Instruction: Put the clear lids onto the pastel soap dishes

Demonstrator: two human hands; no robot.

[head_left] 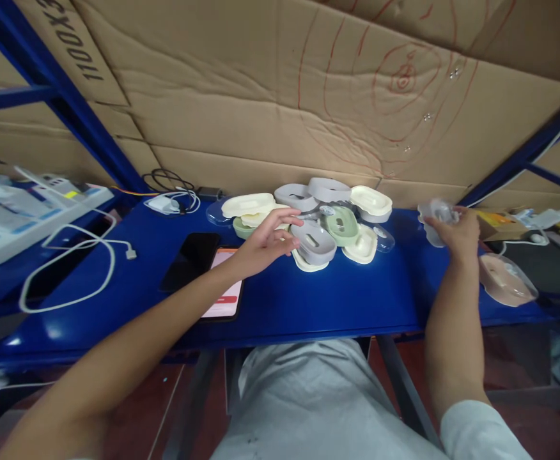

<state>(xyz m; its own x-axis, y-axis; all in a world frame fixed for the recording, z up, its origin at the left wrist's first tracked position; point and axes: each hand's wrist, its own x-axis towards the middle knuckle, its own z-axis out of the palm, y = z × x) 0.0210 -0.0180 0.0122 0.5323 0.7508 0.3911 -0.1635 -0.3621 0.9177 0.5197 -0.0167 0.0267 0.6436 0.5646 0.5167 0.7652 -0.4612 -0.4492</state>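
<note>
On the blue table [299, 303] lies a pile of oval plastic dishes. My left hand [269, 241] is at the pile's left front, fingers apart, beside a grey dish [314, 241]; nothing is held in it. A green dish [341, 225] leans among the others, with cream dishes [371, 201] and another grey dish [329, 190] around it. Off to the right, my right hand [457, 233] grips a clear plastic piece [434, 220] between thumb and fingers. A pinkish dish with a clear cover [506, 279] rests to the right of my right wrist.
Two phones, one dark [191, 259] and one lit [222, 303], lie beneath and beside my left forearm. White cables [112, 255] and a power strip [45, 223] are at the left. Cardboard [241, 96] stands behind the table; a blue frame post [524, 156] rises at right.
</note>
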